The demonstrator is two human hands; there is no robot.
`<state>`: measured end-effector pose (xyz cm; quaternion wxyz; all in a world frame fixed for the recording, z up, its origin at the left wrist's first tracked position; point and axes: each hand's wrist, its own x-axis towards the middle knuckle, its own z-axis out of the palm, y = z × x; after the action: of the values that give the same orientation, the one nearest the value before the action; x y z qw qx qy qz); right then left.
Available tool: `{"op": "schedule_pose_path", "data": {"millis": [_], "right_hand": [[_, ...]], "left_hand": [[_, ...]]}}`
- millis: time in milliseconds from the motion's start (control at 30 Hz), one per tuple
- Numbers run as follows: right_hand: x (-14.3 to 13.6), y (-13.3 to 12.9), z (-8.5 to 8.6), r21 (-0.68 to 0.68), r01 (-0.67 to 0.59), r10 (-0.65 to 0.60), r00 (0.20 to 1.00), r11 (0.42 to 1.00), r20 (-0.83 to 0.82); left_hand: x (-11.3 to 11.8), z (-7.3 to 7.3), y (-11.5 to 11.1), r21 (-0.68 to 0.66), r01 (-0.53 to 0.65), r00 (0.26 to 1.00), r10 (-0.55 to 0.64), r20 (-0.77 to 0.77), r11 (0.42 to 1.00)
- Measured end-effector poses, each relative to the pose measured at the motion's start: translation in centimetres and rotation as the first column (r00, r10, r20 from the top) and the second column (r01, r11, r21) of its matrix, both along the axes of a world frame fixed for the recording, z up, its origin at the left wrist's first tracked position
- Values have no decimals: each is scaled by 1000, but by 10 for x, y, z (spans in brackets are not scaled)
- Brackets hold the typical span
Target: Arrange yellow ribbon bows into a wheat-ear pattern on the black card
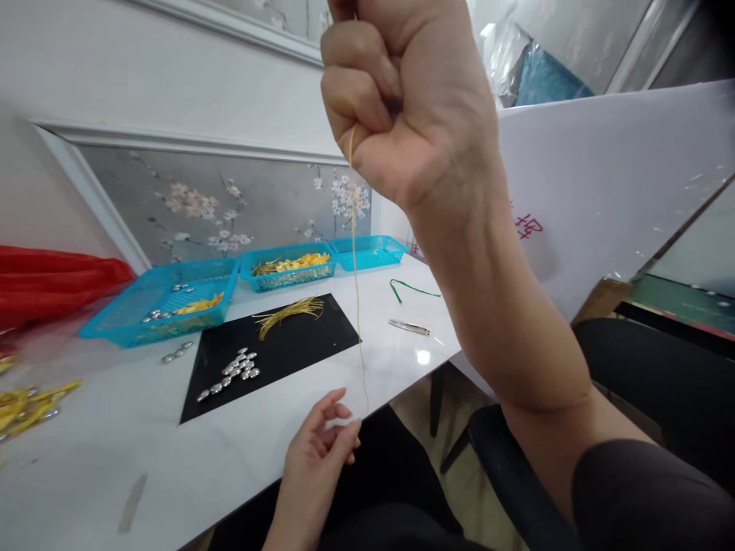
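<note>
Raised high in front of me, my right hand [396, 92] is closed in a fist around a thin yellow cord [354, 252]. The cord hangs from the fist down past the table edge. At its lower end is my left hand [321, 451], low by the front edge, with thumb and fingertips pinched together at the cord and the index finger raised. A black mat [310, 337] lies on the table beyond, carrying a bundle of yellow cords [290, 312] and several shiny silver beads [244, 363].
Three blue baskets stand along the wall: a left one [155, 333] with beads and yellow pieces, a middle one [258, 282], and a right one [373, 264]. Small metal snips [409, 327] and a green cord [413, 288] lie at right. Yellow strips [34, 405] lie far left.
</note>
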<state>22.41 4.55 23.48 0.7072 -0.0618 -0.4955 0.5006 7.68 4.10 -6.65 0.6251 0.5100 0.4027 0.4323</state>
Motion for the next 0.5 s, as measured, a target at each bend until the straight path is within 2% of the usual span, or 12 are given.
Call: {"op": "schedule_pose_path", "data": {"millis": [67, 167, 267, 333, 400, 433, 500], "right_hand": [[1, -1, 6, 32, -2, 3, 1000, 999, -21], [5, -1, 11, 68, -4, 9, 998, 998, -65], [24, 2, 12, 6, 27, -26, 989, 1000, -146], [45, 4, 5, -51, 80, -88, 977, 995, -195], [68, 4, -17, -73, 174, -184, 970, 982, -161], [78, 3, -34, -85, 233, -241, 965, 969, -99], [90, -1, -82, -83, 299, -291, 952, 951, 92]], "left_hand": [[3, 5, 4, 51, -24, 1000, 23, 6, 998], [13, 11, 4, 58, 9, 1000, -9, 5, 998], [21, 15, 2, 11, 29, 999, -29, -17, 1000], [20, 16, 1, -23, 24, 999, -25, -35, 999], [11, 19, 1, -40, 9, 999, -11, -50, 999], [4, 21, 2, -39, 0, 998, -3, -61, 999], [-11, 27, 1, -23, -20, 994, 18, -104, 1000]]}}
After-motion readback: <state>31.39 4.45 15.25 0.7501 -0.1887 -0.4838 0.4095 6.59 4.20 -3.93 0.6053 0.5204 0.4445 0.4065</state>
